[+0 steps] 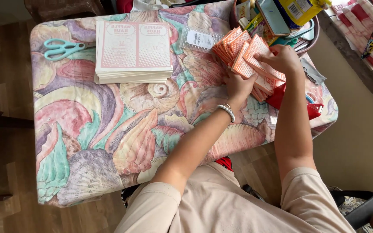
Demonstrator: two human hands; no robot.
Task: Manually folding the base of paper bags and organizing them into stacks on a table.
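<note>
A fanned row of folded pink-and-white paper sleeves lies at the right side of a table with a seashell-patterned cloth. My left hand, with a pearl bracelet at the wrist, presses against the near end of that row. My right hand pinches one folded sleeve at the top of the row. A stack of flat, unfolded pink-and-white sheets rests at the far middle of the table.
Teal-handled scissors lie at the far left. A small clear packet lies behind the sleeves. A round basket with boxes stands at the far right corner. A red object sits under my right forearm. Wooden floor surrounds the table.
</note>
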